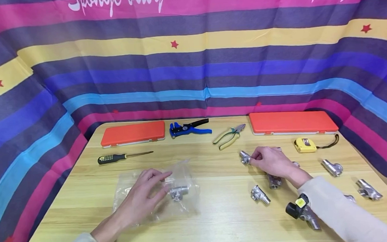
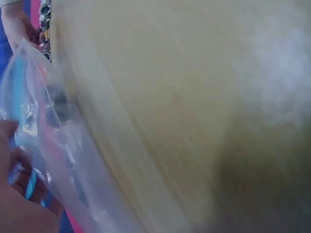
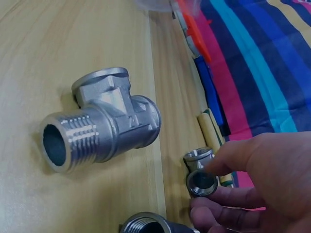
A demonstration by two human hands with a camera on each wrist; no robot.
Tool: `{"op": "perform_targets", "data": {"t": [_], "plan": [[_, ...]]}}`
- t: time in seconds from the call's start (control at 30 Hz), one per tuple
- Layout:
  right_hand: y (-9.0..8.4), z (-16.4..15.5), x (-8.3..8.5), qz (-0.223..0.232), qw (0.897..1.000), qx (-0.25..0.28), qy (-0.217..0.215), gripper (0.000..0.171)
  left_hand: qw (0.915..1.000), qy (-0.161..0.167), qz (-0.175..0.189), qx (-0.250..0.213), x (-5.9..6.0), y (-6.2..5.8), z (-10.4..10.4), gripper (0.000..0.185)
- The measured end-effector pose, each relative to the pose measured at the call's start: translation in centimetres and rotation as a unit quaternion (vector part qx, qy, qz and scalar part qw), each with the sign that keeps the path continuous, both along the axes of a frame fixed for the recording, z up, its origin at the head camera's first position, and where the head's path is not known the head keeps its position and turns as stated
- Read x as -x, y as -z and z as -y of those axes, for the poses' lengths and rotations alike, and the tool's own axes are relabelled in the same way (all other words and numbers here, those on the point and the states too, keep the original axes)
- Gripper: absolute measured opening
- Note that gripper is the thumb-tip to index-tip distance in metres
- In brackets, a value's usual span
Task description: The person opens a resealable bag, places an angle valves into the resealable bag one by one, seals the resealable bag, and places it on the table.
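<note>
With thumb and fingers, my right hand (image 1: 273,163) pinches a silver tee pipe fitting (image 1: 244,157) by one end. In the right wrist view that tee pipe fitting (image 3: 201,183) shows its threaded opening between the fingertips. My left hand (image 1: 141,196) is at a clear plastic bag (image 1: 191,170), fingers loosely spread and partly over it. Another tee pipe fitting (image 1: 177,193) is inside the bag, near the thumb. A further tee pipe fitting (image 3: 104,119) with a threaded male end lies on the table, large in the right wrist view. Others are partly hidden beneath the right arm.
Several loose fittings (image 1: 332,167) lie on the right side of the wooden table (image 1: 221,227). Along the back are two red cases (image 1: 133,133), a blue wire stripper (image 1: 190,128), pliers (image 1: 229,136) and a yellow tape measure (image 1: 305,145). A screwdriver (image 1: 125,156) lies at left.
</note>
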State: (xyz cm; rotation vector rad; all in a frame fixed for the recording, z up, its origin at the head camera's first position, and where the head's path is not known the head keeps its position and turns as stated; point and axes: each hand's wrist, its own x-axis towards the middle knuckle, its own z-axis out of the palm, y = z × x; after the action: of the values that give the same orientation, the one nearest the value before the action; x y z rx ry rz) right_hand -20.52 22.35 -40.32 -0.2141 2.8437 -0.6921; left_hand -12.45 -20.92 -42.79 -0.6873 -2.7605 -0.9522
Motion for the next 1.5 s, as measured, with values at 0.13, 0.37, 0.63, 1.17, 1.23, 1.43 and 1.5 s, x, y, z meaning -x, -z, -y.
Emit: {"op": "perform_targets", "data": {"t": [0.13,0.37,0.63,1.17,1.23,1.43,1.5], "plan": [[0.0,0.2,0.1,-0.003,1.0,-0.005,-0.005,0.028,0.999,-0.005,0.027,0.037,-0.2,0.3,0.5,0.072],[0.0,0.3,0.2,0.007,1.0,-0.004,-0.008,0.029,0.998,0.029,0.024,0.051,-0.3,1.1,1.1,0.051],[0.0,0.3,0.2,0.01,1.0,0.0,-0.01,0.028,0.9992,0.012,-0.004,0.039,-0.2,1.3,1.1,0.029],[-0.4,3.3,0.0,-0.011,0.988,0.126,-0.085,0.022,0.9989,-0.021,-0.031,-0.029,-0.5,0.2,0.7,0.029],[-0.6,4.3,-0.1,0.002,0.982,0.159,-0.105,0.023,0.9988,-0.022,-0.03,-0.032,-0.5,0.2,0.6,0.028],[-0.4,8.2,-0.5,0.042,0.96,0.224,-0.165,0.023,0.999,-0.025,-0.017,-0.033,-0.6,0.1,0.7,0.028],[0.0,9.6,-0.7,0.053,0.954,0.233,-0.179,0.02,0.9989,-0.028,-0.017,-0.034,-0.5,0.1,0.7,0.029]]}}
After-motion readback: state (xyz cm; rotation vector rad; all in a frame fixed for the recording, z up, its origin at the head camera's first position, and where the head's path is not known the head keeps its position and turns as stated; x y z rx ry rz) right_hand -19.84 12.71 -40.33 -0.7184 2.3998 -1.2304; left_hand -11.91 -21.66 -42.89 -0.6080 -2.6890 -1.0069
